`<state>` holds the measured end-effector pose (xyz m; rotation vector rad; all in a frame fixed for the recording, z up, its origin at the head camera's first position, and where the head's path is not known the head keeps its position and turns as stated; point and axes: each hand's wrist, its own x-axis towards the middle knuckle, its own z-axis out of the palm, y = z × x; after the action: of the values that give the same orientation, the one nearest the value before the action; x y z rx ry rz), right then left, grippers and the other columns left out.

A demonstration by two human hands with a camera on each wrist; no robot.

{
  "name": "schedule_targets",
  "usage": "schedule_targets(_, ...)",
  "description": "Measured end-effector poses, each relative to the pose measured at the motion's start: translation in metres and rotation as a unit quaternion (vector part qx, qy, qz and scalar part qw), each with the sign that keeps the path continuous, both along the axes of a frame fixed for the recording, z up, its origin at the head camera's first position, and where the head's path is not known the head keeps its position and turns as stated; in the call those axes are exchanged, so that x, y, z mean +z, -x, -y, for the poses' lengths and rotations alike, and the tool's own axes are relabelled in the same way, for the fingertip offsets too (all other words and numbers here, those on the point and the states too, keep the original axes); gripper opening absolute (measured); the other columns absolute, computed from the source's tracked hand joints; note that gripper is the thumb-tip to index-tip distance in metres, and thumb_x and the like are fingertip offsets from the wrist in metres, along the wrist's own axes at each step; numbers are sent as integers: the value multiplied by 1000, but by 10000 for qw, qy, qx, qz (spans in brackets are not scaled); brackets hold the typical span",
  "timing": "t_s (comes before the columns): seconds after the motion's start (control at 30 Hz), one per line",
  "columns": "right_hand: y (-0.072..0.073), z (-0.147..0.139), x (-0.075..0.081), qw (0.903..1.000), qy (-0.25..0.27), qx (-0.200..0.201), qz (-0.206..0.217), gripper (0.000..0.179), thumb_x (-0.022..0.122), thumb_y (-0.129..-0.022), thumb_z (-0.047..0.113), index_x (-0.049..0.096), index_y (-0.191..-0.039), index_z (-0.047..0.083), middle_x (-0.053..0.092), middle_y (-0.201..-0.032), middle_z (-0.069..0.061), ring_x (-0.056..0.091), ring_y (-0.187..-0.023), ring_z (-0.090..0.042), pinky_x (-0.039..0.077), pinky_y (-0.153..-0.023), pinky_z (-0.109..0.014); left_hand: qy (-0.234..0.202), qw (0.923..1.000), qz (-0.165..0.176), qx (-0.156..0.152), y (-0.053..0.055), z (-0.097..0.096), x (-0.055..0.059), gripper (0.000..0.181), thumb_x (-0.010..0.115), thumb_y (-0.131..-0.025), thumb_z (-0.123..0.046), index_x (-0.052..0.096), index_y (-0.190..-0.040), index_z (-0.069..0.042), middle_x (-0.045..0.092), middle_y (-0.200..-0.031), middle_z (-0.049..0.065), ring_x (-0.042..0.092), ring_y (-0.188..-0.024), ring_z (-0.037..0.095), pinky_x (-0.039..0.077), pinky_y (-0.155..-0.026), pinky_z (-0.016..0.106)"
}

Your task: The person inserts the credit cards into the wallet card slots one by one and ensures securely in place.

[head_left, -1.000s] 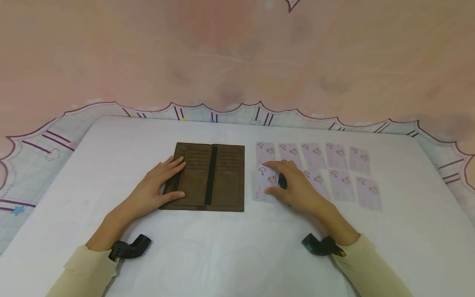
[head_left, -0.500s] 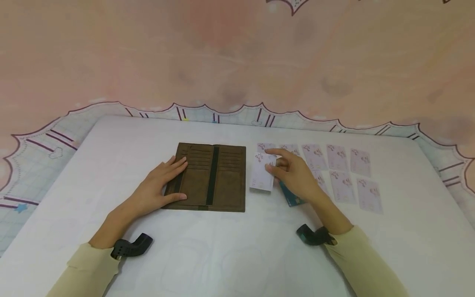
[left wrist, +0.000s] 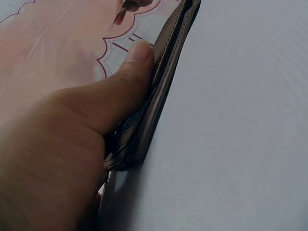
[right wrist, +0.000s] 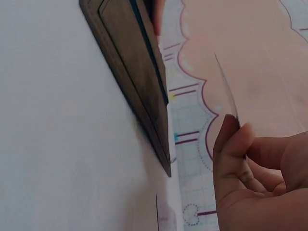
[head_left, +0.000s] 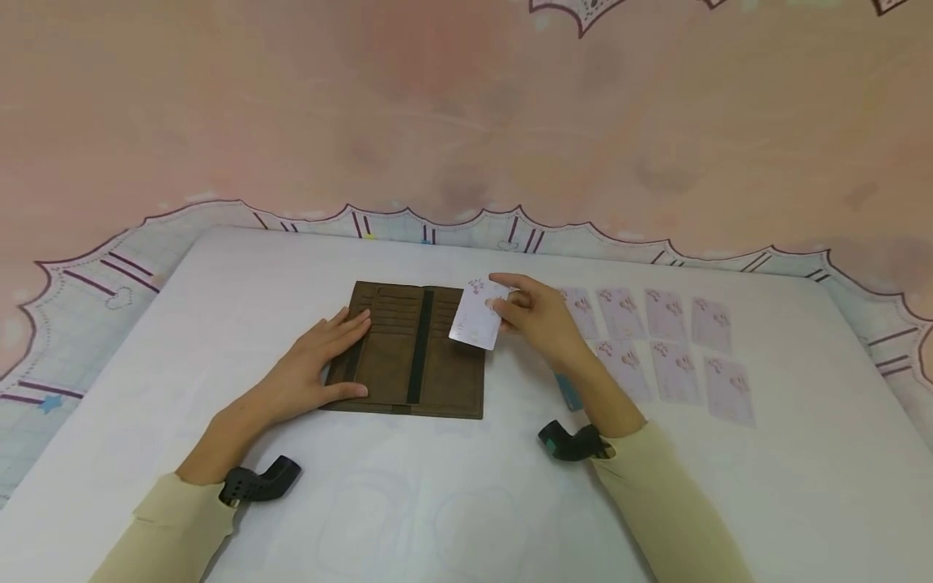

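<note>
A brown bifold wallet lies spread out in the head view, with card slots on both halves and a dark band down its middle. My left hand rests on its left edge, fingers and thumb extended; the left wrist view shows the thumb along the wallet's edge. Between thumb and fingers, my right hand pinches a pale printed card, tilted above the wallet's right half. Seen edge-on in the right wrist view, that card stands clear of the wallet.
Right of the wallet, several similar pale cards lie in two rows on the white table. A blue card is partly covered by the right forearm. Behind the table hangs a patterned pink cloth.
My right hand took up the lower-left pale card, uncovering the blue card, and carried it left to above the wallet's right half. The left hand has stayed on the wallet.
</note>
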<state>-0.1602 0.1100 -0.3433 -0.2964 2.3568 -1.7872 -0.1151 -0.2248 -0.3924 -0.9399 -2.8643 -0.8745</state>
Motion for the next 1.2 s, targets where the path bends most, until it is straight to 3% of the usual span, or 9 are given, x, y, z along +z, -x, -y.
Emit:
schedule_targets(0.27, 13, 31, -6, 9996, 170, 198, 142, 45, 57, -95, 1, 50, -139, 5, 54, -78, -11, 61, -76, -31, 55, -80, -40, 4, 10000, -15, -4, -4, 3, -1, 89, 77, -79, -36, 32, -148, -1, 28, -154, 12, 13, -142, 38, 8, -115, 52)
schedule_targets(0.5, 22, 53, -7, 9992, 402, 75, -2, 41, 59, -95, 6, 54, -136, 9, 69, -90, -12, 65, -78, -39, 55, -76, -28, -10, 9999, -91, -48, -4, 6, -3, 91, 78, -79, -37, 32, -148, -2, 28, -154, 12, 13, -143, 37, 8, -115, 50)
schedule_targets(0.63, 28, 65, -5, 9976, 695, -16, -16, 38, 60, -95, 6, 58, -132, 10, 69, -92, -13, 65, -79, -40, 55, -71, -29, 26, 9998, -157, -79, 0, 5, -3, 91, 78, -78, -36, 32, -148, -2, 28, -154, 12, 13, -143, 36, 8, -115, 50)
schedule_targets(0.83, 34, 78, -6, 9943, 1041, -127, 188, 37, 59, -94, 1, 57, -131, 4, 66, -91, -15, 64, -75, -28, 56, -79, -38, -30, 9999, -116, -108, 2, -3, -1, 90, 79, -78, -35, 33, -147, 1, 29, -154, 14, 14, -142, 37, 9, -114, 52)
schedule_targets(1.0, 36, 84, -12, 9948, 979, 36, 289, 42, 59, -93, -2, 54, -134, 4, 63, -88, -13, 62, -76, -19, 56, -79, -34, 74, 9999, -80, 2, 0, -3, 1, 91, 79, -78, -36, 32, -148, -1, 28, -154, 12, 14, -143, 36, 9, -115, 52)
schedule_targets(1.2, 38, 88, -20, 9913, 1302, -15, 183, 45, 61, -90, -5, 55, -134, 4, 63, -90, -13, 61, -79, -18, 56, -77, -31, 59, 10000, -33, 20, 0, 1, 1, 92, 79, -78, -36, 31, -149, -2, 28, -154, 11, 13, -143, 35, 8, -115, 51)
